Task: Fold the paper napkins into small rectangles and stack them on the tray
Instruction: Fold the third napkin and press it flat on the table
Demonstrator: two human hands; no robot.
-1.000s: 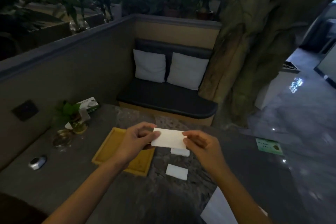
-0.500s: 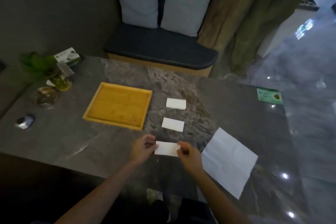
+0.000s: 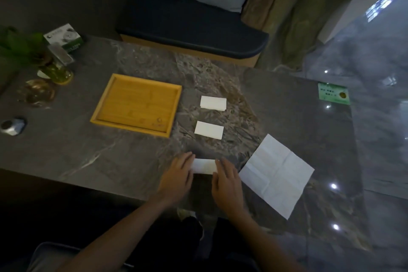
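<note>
A small folded white napkin (image 3: pixel 204 166) lies on the dark stone table near its front edge. My left hand (image 3: pixel 176 178) presses on its left end with straight fingers, and my right hand (image 3: pixel 227 181) presses flat on its right end. Two more folded napkins lie beyond it, one in the middle (image 3: pixel 209 129) and one farther back (image 3: pixel 213 103). An unfolded, creased napkin (image 3: pixel 276 174) is spread out to the right of my right hand. The yellow wooden tray (image 3: pixel 103 106) sits to the left with nothing in it.
At the far left stand a green glass vase with a plant (image 3: pixel 53 68), a small box (image 3: pixel 64 37), a glass dish (image 3: pixel 39 93) and a silver object (image 3: pixel 13 126). A green card (image 3: pixel 333 93) lies at the right rear corner. A bench with cushions is behind the table.
The folded napkin came down from the air onto the table's front edge. Both hands went from pinching its ends to pressing flat on it. The view tilted downward.
</note>
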